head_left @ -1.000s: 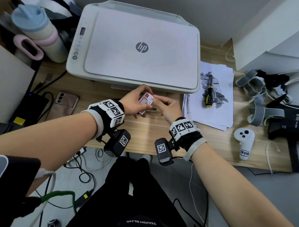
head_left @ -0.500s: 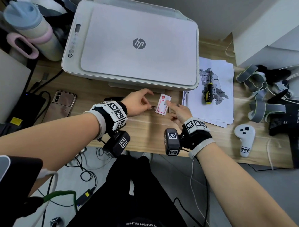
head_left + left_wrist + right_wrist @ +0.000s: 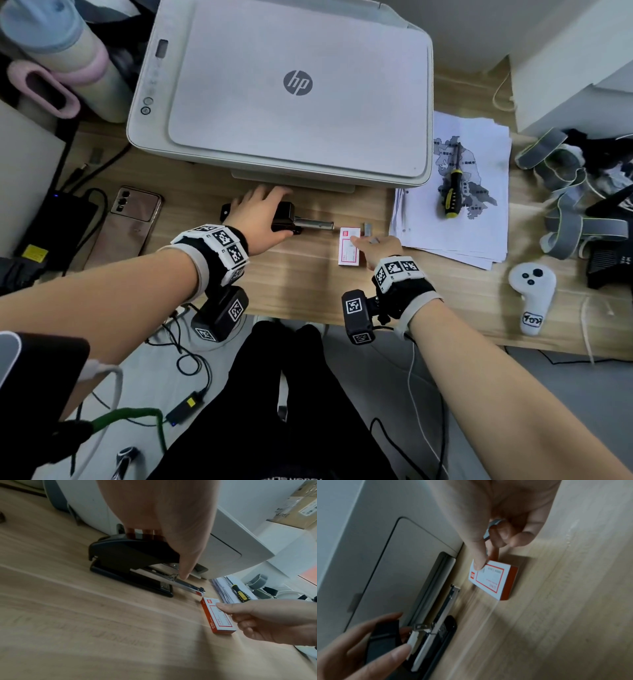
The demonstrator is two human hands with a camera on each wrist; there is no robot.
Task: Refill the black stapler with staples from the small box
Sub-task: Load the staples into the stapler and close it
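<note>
The black stapler [image 3: 286,214] [image 3: 128,555] lies on the wooden desk just in front of the printer. Its metal magazine [image 3: 315,224] [image 3: 185,586] [image 3: 452,599] sticks out to the right. My left hand [image 3: 274,212] [image 3: 163,513] grips the stapler's top, fingers over the far side and thumb at the near side. The small red-and-white staple box [image 3: 348,253] [image 3: 221,620] [image 3: 489,580] lies flat just right of the magazine. My right hand [image 3: 380,246] [image 3: 505,513] pinches its end between thumb and forefinger. A grey staple strip [image 3: 494,523] is tucked in its curled fingers.
A white printer [image 3: 291,102] fills the back of the desk. A loose staple strip [image 3: 367,229] lies by the box. To the right are a paper stack with a screwdriver [image 3: 452,192], grey straps [image 3: 565,205] and a white controller [image 3: 531,291]. A phone [image 3: 133,219] lies left.
Both hands held the box up together a second ago. It now lies on the desk under my right hand, and my left hand has moved left onto the stapler.
</note>
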